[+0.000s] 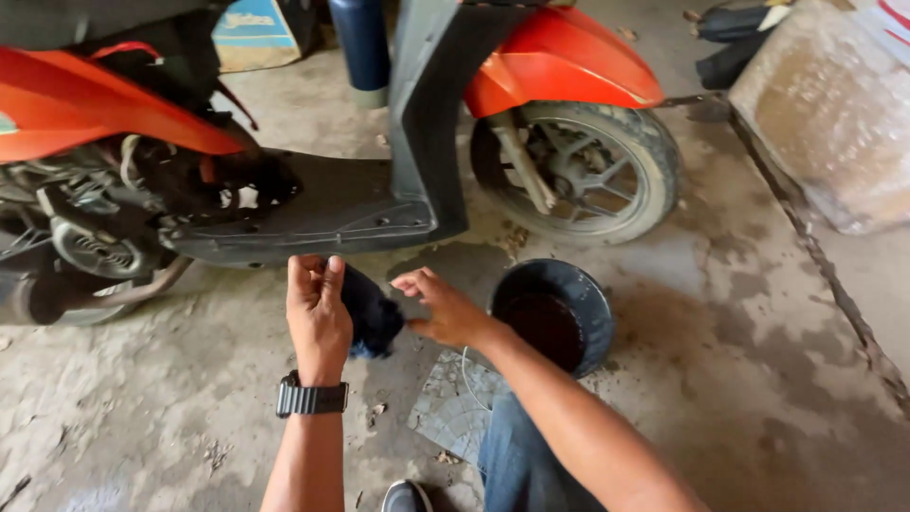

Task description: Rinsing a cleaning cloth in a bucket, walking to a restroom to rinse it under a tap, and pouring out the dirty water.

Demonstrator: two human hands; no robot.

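1. Two hands meet at a dark blue cloth [372, 318], bunched and limp, much of it hidden behind the left hand [318, 318], so its full shape is hard to make out.
2. The left hand pinches the cloth's upper edge; the right hand [445, 308] hovers just beside it, fingers loosely spread.
3. Near right, a black bucket [590, 301] holds dark liquid.
4. Far behind, an orange scooter [559, 57] stands on the concrete floor [739, 379], its rear cut off at the left edge.
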